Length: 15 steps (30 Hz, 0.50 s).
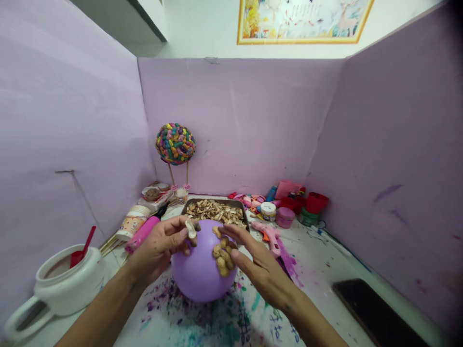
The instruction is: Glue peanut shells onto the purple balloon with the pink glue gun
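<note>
A purple balloon (197,274) rests on the paint-stained table, with a patch of peanut shells (222,254) stuck to its upper right side. My left hand (162,246) sits at the balloon's upper left and pinches one pale peanut shell (190,229) between thumb and fingers. My right hand (258,267) lies flat against the balloon's right side, fingers stretched over the glued shells. Just behind the balloon stands a metal tray (217,201) full of peanut shells.
A white jug (67,284) with a red spoon stands at the left. A pink glue gun (269,236), paint pots (285,217) and red cups (316,202) lie at the right rear. A colourful shell ball on sticks (175,143) stands behind. A dark phone (376,313) lies at right. Purple walls surround the table.
</note>
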Tool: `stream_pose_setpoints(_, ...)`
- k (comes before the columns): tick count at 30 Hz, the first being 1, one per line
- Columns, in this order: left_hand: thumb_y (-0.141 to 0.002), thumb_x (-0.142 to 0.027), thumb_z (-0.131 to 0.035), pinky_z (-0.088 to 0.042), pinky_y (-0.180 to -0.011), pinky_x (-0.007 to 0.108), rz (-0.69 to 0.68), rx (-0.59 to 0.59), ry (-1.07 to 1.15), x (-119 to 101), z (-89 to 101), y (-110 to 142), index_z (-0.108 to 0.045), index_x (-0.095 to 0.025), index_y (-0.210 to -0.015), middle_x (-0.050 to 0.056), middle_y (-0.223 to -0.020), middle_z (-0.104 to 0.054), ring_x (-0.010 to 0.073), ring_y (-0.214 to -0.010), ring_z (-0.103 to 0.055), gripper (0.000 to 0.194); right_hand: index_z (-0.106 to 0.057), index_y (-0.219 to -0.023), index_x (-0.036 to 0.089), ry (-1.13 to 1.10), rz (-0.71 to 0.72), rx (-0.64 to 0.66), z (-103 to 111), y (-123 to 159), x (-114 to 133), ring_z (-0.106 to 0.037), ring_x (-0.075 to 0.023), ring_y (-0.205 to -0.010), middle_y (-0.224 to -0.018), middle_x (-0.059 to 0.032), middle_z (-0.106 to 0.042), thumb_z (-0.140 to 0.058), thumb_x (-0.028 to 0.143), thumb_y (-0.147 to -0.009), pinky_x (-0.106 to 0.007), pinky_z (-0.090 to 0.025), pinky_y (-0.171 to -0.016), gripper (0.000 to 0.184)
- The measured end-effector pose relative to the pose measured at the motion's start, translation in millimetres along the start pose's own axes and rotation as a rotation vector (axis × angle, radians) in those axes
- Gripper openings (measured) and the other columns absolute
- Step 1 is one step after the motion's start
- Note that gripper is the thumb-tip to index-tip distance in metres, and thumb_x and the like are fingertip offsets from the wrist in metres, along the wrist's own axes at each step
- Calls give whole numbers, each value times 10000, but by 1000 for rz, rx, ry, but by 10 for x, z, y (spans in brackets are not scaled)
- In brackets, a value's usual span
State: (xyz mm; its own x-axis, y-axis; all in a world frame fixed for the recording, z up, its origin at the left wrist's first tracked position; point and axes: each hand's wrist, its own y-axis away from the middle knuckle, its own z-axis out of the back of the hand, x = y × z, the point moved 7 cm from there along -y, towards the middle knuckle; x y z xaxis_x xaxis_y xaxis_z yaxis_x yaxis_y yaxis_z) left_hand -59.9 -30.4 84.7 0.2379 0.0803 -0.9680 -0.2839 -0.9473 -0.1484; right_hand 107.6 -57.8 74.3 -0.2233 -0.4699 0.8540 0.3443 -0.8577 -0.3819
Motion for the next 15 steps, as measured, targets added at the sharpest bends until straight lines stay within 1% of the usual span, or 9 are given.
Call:
stream_pose_setpoints(1, -675, -267, -659, -406, -523, 199, 10, -11, -16, 4, -12, 17, -623, -137, -747, 59, -706, -599, 119, -598, -520, 152, -411, -1237, 244, -20, -37, 8, -34, 6, -22, -424, -240, -1179, -1284, -72, -471, -505, 241, -803, -444, -326, -980, 444)
stream_pose_setpoints(3, -679, -262, -653, -410, -540, 199, 47, -32, -51, 10, -41, 53, -614, -141, -724, 47, -706, -592, 114, -609, -516, 135, -382, -1257, 240, -9, -85, -18, -102, 12, -67, -384, -264, -1203, -1313, -82, -426, -638, 295, -703, -446, -299, -995, 612)
stream_pose_setpoints(4, -676, -260, -654, -410, -538, 198, 77, -36, -67, 18, -61, 68, -611, -142, -717, 38, -698, -585, 111, -607, -511, 132, -380, -1254, 239, 10, -98, -51, -128, 11, -92, -372, -268, -1207, -1315, -82, -416, -682, 290, -654, -439, -284, -1004, 674)
stream_pose_setpoints(6, -660, -251, -662, -406, -522, 195, 138, -37, -100, 37, -97, 91, -604, -140, -703, 22, -673, -567, 102, -587, -499, 133, -389, -1236, 230, 31, -136, -141, -148, 4, -162, -377, -266, -1197, -1293, -84, -422, -714, 271, -604, -421, -275, -1010, 713)
stream_pose_setpoints(8, -642, -246, -672, -408, -511, 199, 180, -36, -122, 44, -118, 105, -600, -139, -706, 13, -661, -557, 100, -574, -498, 144, -423, -1190, 210, 32, -210, -236, -119, 3, -250, -418, -267, -1155, -1239, -93, -458, -717, 275, -588, -411, -316, -979, 673)
stream_pose_setpoints(9, -634, -249, -677, -411, -508, 202, 191, -38, -130, 42, -121, 110, -597, -138, -702, 10, -654, -554, 102, -572, -500, 153, -453, -1150, 200, 28, -246, -270, -95, 5, -284, -450, -266, -1117, -1195, -95, -489, -711, 282, -593, -406, -350, -949, 619)
stream_pose_setpoints(11, -626, -263, -682, -409, -500, 203, 201, -40, -149, 30, -123, 122, -595, -138, -701, 9, -639, -552, 104, -561, -501, 170, -521, -1050, 188, 6, -270, -281, -61, -1, -302, -512, -251, -1029, -1101, -87, -542, -683, 292, -628, -390, -409, -884, 464)
stream_pose_setpoints(13, -621, -270, -685, -399, -493, 201, 209, -25, -170, 21, -140, 140, -595, -136, -700, 9, -618, -554, 105, -552, -501, 180, -557, -996, 186, -17, -209, -235, -59, -18, -252, -532, -235, -997, -1071, -75, -558, -673, 279, -645, -378, -421, -876, 381)
stream_pose_setpoints(15, -615, -270, -686, -389, -491, 199, 223, -4, -202, 17, -168, 161, -596, -135, -697, 10, -594, -560, 104, -538, -496, 182, -562, -1018, 194, -1, -138, -195, -71, -24, -197, -504, -240, -1048, -1114, -73, -545, -701, 257, -616, -389, -385, -928, 430)
